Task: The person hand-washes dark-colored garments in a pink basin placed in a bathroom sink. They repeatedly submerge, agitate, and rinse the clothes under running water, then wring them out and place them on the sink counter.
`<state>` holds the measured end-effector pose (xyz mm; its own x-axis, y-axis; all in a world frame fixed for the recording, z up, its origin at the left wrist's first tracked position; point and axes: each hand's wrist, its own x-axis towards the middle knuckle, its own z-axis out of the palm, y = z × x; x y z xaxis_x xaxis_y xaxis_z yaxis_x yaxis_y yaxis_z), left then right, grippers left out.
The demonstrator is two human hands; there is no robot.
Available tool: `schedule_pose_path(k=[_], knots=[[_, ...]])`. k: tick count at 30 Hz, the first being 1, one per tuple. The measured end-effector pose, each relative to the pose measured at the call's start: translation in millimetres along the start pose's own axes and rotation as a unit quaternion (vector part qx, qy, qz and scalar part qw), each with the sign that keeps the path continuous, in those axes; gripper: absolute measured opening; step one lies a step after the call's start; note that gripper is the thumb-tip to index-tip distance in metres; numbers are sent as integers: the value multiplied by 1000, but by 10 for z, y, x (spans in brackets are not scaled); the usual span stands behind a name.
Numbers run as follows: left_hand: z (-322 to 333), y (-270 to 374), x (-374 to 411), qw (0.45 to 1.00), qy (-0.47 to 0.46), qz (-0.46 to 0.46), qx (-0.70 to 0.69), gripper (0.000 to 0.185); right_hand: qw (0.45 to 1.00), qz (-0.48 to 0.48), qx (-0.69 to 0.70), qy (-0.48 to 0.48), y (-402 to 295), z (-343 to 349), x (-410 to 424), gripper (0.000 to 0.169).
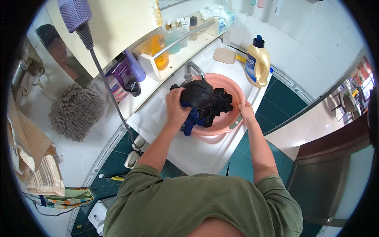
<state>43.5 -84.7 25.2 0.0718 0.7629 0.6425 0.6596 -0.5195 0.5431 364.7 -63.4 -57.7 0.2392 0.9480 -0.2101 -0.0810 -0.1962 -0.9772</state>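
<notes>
A pink plastic basin [237, 89] rests on the white sink below the metal faucet [196, 70]. My left hand [176, 107] grips a bundle of wet-looking black cloth [196, 94] at the basin's left side, close to the faucet. Dark blue cloth [192, 121] hangs beneath that hand over the basin's near left rim. More black, ruffled cloth [219, 103] lies inside the basin. On the right, my right hand [246, 111] holds the basin's rim beside its grey grip, thumb and fingers closed on it.
A detergent bottle [257, 63] stands on the sink's far right edge. Behind the faucet, a shelf [177, 59] holds several bottles and a tissue pack [224, 22]. A purple hairbrush-like appliance [75, 17] with a cord hangs at upper left, near a grey chenille mitt [76, 112].
</notes>
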Motion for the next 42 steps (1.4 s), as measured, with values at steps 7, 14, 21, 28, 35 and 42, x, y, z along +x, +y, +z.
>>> schedule_pose_path(k=[7, 14, 21, 28, 35, 42], knots=[[429, -390, -153, 961, -263, -90, -4, 61, 995, -46, -92, 2, -32, 24, -59, 35], [801, -782, -100, 957, -179, -133, -185, 32, 720, -384, -520, 252, -230, 236, -255, 52], [1402, -991, 95, 992, -99, 50, 64, 51, 869, -218, -437, -79, -593, 766, 43, 30], [1064, -306, 11, 846, -482, 38, -225, 42, 861, -194, -467, -48, -238, 858, 423, 48], [1049, -338, 207, 735, -605, -28, -306, 25, 722, 35, -681, -114, -145, 1216, 548, 98], [1838, -1430, 2, 780, -169, -548, -250, 48, 775, 66, -617, -119, -94, 1233, 584, 100]])
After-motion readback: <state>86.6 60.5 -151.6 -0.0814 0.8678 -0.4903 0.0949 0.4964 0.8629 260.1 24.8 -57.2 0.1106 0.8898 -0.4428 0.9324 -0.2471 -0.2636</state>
